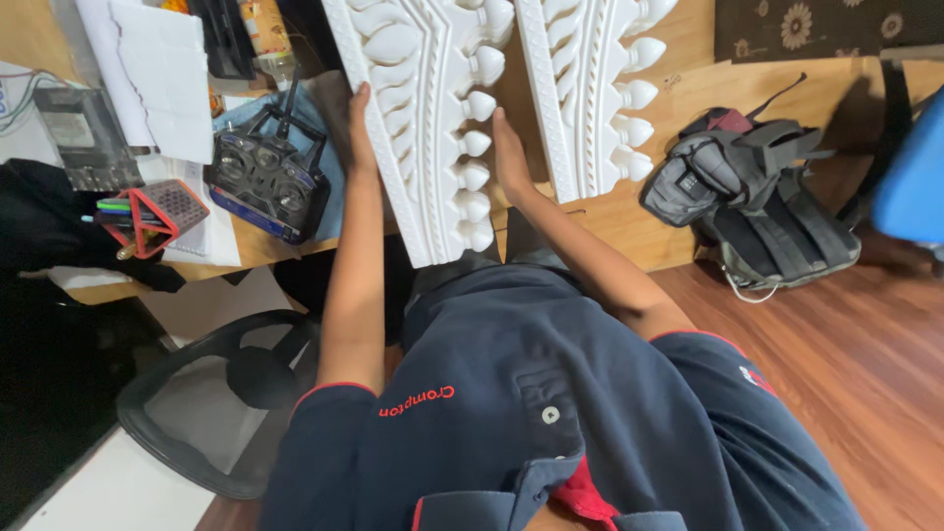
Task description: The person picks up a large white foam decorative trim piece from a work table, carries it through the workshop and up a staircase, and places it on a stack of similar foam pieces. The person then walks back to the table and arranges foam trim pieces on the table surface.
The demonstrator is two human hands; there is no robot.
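A long white ornate moulding piece (433, 118) with a row of bulb-shaped knobs lies across the wooden desk (629, 226) in front of me. My left hand (360, 118) grips its left edge, fingers along the side. Pressed against the knobbed right edge is my right hand (509, 147), so the piece is held between both hands. A second, similar white moulding piece (590, 88) lies just to the right, untouched. My navy shirt with red trim fills the lower part of the head view.
A black radio controller (267, 177) sits on the desk left of my left arm, beside a red mesh pen holder (157, 211) and white sheets. A black chair (211, 393) stands at lower left. A grey-black backpack (757, 197) rests on the wood floor at right.
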